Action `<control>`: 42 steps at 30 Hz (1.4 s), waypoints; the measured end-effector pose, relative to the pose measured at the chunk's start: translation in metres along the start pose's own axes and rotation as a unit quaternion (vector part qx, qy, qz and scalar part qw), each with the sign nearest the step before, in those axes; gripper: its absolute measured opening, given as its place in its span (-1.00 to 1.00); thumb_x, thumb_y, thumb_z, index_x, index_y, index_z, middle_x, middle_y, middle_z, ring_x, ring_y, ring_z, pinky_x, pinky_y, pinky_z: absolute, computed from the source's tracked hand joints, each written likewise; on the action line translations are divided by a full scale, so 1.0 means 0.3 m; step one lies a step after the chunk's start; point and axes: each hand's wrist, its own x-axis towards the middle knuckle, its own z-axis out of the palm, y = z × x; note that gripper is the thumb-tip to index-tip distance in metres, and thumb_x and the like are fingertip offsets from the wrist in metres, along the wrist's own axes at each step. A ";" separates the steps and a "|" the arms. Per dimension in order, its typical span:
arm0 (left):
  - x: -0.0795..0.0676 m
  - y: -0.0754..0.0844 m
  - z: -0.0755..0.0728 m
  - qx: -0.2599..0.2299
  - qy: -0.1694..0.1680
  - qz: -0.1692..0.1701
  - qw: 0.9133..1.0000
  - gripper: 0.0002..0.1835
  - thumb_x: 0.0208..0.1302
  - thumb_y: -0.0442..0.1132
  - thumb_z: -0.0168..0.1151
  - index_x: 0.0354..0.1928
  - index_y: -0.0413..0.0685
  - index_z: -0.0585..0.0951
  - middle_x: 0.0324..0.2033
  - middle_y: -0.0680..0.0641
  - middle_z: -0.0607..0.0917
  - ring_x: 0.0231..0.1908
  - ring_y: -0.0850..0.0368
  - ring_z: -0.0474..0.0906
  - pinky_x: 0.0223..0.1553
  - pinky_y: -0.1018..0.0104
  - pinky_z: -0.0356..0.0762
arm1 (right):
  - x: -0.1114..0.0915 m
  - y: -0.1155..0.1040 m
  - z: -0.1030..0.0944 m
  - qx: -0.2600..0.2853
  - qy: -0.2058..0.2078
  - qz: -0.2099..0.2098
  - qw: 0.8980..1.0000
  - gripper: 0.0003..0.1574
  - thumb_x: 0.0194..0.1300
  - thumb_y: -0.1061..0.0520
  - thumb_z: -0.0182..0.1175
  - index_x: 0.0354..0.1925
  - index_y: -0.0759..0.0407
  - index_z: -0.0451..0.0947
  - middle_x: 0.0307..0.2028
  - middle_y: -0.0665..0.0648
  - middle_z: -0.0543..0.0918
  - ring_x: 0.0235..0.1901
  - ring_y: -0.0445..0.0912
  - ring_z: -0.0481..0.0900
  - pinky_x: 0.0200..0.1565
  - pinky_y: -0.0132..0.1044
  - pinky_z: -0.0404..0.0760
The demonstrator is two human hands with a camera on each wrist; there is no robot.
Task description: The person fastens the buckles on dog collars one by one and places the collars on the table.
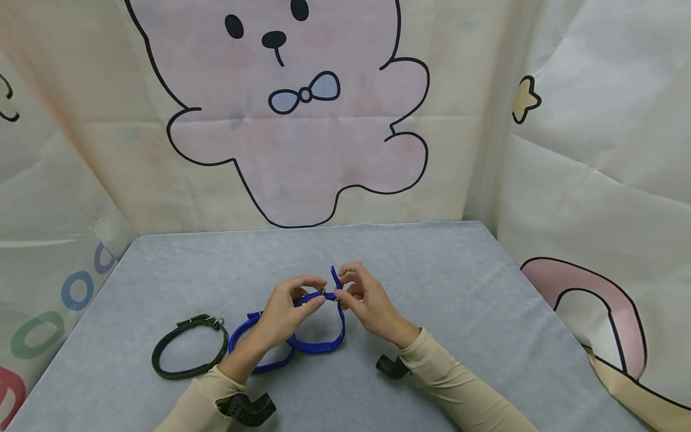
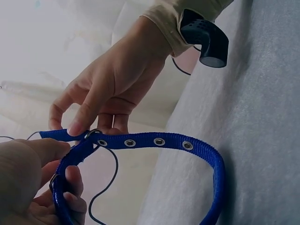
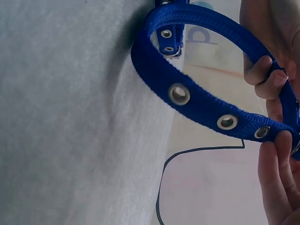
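Note:
A blue collar with metal eyelets forms a loop between both hands, its lower curve near or on the table. My left hand pinches the band close to the buckle at the loop's top. Opposite it, my right hand pinches the strap by the buckle, and the strap's free end points up. In the left wrist view the strap passes through a metal buckle by the right fingertips. A second blue collar lies partly hidden behind my left hand and wrist.
A dark green collar, closed in a loop, lies on the left of the grey cloth-covered table. Printed curtains stand behind the table and at both sides. Each wrist wears a black camera mount.

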 end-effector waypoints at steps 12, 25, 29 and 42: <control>0.001 -0.004 0.016 -0.016 0.041 0.003 0.999 -0.74 0.30 -0.35 0.36 0.03 -0.09 0.68 0.01 -0.20 0.71 -0.13 0.10 0.68 -0.06 0.31 0.60 | 0.002 0.003 -0.018 -0.037 0.003 -0.027 0.999 -0.78 0.51 0.22 0.11 0.08 0.19 0.40 -0.10 0.21 0.62 -0.30 -0.04 0.74 -0.25 -0.30 0.71; -0.003 -0.005 0.021 -0.041 0.054 0.018 0.998 -0.73 0.26 -0.39 0.38 0.00 -0.17 0.69 -0.08 -0.20 0.73 -0.26 0.21 0.65 -0.27 0.39 0.57 | -0.002 0.008 -0.036 -0.078 -0.042 -0.049 0.995 -0.75 0.51 0.22 0.11 0.11 0.14 0.49 -0.09 0.18 0.65 -0.34 -0.14 0.69 -0.26 -0.32 0.71; -0.003 -0.004 0.020 -0.050 0.055 0.021 0.997 -0.74 0.27 -0.40 0.37 0.00 -0.19 0.68 -0.10 -0.22 0.73 -0.30 0.23 0.64 -0.37 0.40 0.54 | -0.002 0.010 -0.039 -0.033 -0.043 -0.055 0.997 -0.69 0.47 0.24 0.15 0.13 0.18 0.59 -0.08 0.21 0.68 -0.35 -0.09 0.71 -0.27 -0.26 0.74; 0.001 -0.019 0.006 -0.065 0.070 0.032 0.995 -0.71 0.24 -0.37 0.41 0.02 -0.19 0.68 -0.05 -0.23 0.74 -0.20 0.29 0.68 -0.12 0.35 0.63 | 0.002 0.011 -0.030 0.004 -0.049 -0.038 0.998 -0.70 0.49 0.23 0.14 0.11 0.22 0.65 -0.05 0.25 0.65 -0.27 0.03 0.74 -0.24 -0.09 0.76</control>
